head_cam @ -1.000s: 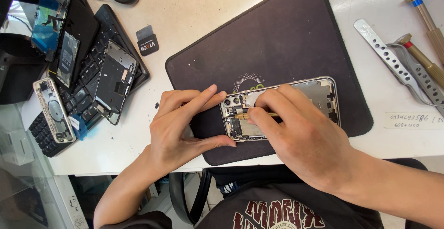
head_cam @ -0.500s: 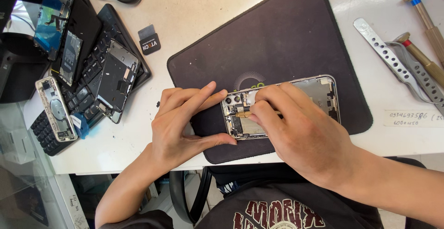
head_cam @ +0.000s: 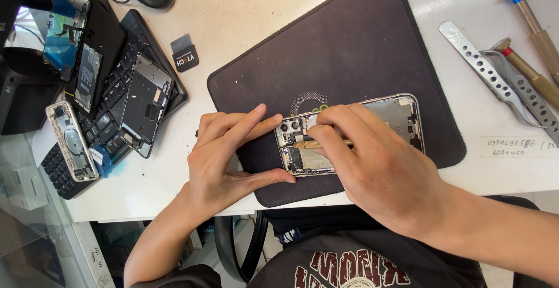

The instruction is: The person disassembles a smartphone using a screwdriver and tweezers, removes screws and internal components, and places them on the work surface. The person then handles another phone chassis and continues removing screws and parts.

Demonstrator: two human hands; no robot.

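On the dark mat, the opened phone is braced by the left hand, fingers spread; the right hand, pinched on a thin tool, is best kept light.

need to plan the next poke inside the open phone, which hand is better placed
Right. The right hand is over the opened phone, fingertips on a thin tool inside. The left hand only braces the phone's end on the dark mat.

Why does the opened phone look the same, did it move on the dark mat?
No. The opened phone lies at the same spot on the dark mat, near its front edge, with the left hand and right hand on it as before.
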